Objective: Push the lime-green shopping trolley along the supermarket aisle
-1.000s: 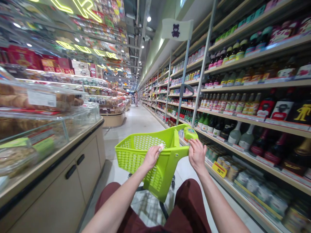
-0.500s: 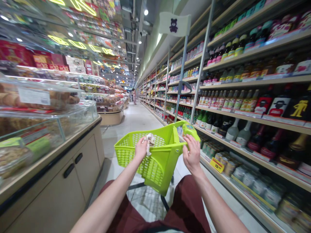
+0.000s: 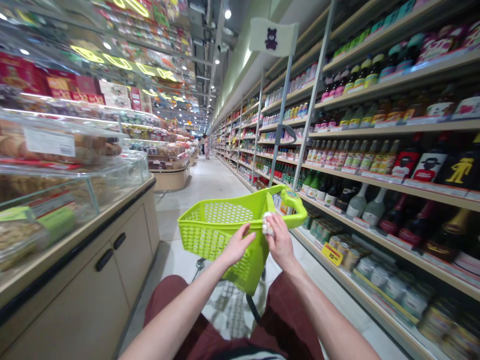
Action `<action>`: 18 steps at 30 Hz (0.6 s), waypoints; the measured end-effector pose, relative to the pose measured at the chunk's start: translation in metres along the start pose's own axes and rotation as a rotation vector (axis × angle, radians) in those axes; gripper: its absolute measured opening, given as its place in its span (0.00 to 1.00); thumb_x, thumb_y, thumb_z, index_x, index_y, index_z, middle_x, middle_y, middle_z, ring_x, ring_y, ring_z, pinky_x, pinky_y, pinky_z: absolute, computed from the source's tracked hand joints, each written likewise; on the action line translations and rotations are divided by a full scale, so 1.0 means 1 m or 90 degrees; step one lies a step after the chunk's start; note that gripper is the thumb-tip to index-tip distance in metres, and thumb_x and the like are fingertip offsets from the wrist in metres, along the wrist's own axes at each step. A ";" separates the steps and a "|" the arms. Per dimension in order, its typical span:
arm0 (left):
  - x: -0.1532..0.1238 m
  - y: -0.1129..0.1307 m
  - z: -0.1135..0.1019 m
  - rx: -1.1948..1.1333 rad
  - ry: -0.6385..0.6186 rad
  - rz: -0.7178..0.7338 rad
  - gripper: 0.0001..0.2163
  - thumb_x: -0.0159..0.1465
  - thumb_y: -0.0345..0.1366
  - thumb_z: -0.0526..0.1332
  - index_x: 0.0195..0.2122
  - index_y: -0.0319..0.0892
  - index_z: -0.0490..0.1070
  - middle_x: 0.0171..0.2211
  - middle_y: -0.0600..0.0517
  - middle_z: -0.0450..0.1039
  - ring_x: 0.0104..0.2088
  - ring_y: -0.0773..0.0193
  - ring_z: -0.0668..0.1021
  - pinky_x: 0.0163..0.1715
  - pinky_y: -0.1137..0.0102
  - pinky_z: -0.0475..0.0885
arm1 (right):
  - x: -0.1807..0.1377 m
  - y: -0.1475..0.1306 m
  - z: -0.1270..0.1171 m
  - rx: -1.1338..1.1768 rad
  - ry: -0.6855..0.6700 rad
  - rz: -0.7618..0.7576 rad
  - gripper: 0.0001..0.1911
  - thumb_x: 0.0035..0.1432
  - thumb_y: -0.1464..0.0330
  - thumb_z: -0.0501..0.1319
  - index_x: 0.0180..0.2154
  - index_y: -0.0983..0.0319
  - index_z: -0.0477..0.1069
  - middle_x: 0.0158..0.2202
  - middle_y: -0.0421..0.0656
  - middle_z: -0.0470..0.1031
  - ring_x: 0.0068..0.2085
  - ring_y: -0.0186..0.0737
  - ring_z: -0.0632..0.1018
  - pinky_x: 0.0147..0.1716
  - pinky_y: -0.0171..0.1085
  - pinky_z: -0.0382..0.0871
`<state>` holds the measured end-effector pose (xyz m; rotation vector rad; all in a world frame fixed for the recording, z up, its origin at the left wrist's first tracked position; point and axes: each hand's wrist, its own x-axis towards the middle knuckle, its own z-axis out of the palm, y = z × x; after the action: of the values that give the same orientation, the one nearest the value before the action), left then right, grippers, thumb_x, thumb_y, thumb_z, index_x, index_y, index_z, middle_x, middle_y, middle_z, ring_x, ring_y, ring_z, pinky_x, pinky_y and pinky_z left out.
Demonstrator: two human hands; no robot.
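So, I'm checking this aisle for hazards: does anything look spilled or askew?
No spill shows. The lime-green, perforated plastic shopping cart looks askew, turned sideways to the aisle, its handle toward the beige bottle shelves.

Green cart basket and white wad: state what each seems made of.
Green cart basket: likely moulded plastic, smooth with a slight sheen, judging by its even colour and hole-patterned walls. White wad at the right hand: apparently soft paper tissue or thin cloth, matte and crumpled; which, I cannot tell.
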<state>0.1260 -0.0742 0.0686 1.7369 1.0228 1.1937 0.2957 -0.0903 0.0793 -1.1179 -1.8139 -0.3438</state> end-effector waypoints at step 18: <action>0.032 -0.052 -0.043 0.642 -0.035 -0.035 0.31 0.53 0.36 0.56 0.58 0.44 0.47 0.60 0.45 0.46 0.59 0.51 0.51 0.53 0.46 0.45 | 0.010 0.024 0.028 -0.124 -0.150 -0.223 0.16 0.59 0.73 0.49 0.47 0.60 0.66 0.55 0.44 0.61 0.60 0.41 0.52 0.55 0.50 0.53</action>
<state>0.0827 -0.0187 0.0425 2.4218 1.8047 0.5773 0.2977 -0.0534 0.0677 -0.9998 -2.2293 -0.6269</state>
